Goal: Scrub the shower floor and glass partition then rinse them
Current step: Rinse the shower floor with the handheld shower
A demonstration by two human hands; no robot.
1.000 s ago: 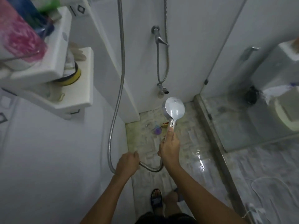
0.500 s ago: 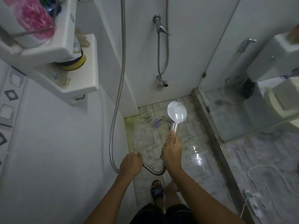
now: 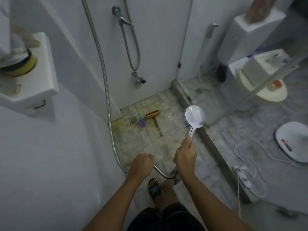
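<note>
Grips the shower head (image 3: 194, 116) by its handle in the right hand (image 3: 185, 154), with fingers wrapped round and thumb laid up the stem. Holds the hose (image 3: 108, 100) low down in the left hand (image 3: 141, 165), in a closed fist round the metal coil, near the right wrist. Has swung the head rightward within the last second: away from above the middle of the shower floor (image 3: 150, 144), over to the threshold at the near edge of the glass partition (image 3: 216, 80). Uncovers thereby the scrub brush (image 3: 154, 117), lying loose on the tiles near the drain (image 3: 132, 120), beside a small purple scoop (image 3: 142, 121). Points to rinsing, probably, not scrubbing: brush put down, tiles glistening. Cannot make out any spray, with only the back of the head showing. Suggests the glass or its sill as the next target for the water; leaves the yellowish staining in the far corner for judging afterwards.
</note>
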